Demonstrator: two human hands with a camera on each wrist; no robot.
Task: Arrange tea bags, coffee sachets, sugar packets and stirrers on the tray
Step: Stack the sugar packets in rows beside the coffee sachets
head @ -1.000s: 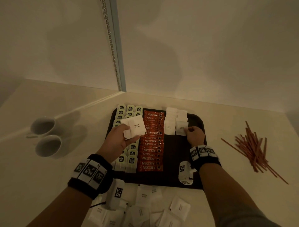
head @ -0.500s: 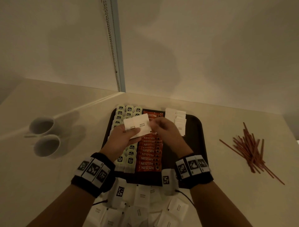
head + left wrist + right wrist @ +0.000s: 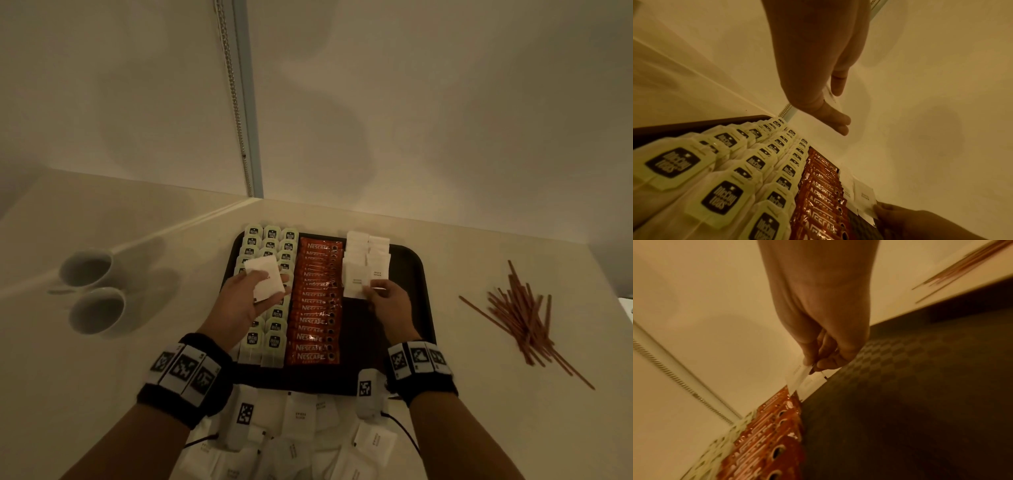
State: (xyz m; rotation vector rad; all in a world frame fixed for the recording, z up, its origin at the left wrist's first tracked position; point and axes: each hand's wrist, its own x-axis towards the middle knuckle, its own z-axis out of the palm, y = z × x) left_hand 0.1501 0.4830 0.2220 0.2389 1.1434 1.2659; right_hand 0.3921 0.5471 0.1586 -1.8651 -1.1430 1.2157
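The dark tray (image 3: 421, 274) holds green-tagged tea bags (image 3: 270, 246) in columns on the left, red coffee sachets (image 3: 315, 308) in a middle column and white sugar packets (image 3: 358, 246) in two rows to their right. My left hand (image 3: 272, 289) hovers over the tea bags and holds a small stack of sugar packets (image 3: 262, 267) between thumb and fingers. My right hand (image 3: 371, 291) pinches one sugar packet (image 3: 376, 272) by its near edge at the front of the right sugar row (image 3: 797, 378). The brown stirrers (image 3: 520, 318) lie in a loose heap on the table right of the tray.
Two white cups (image 3: 85, 270) (image 3: 97, 310) stand on the table left of the tray. Several loose sugar packets (image 3: 301, 414) are scattered at the near table edge below my wrists. Walls rise right behind the tray.
Half a second ago my right hand was at the left hand's stack. It has moved right with one packet to the sugar rows. The left hand has stayed over the tea bags.
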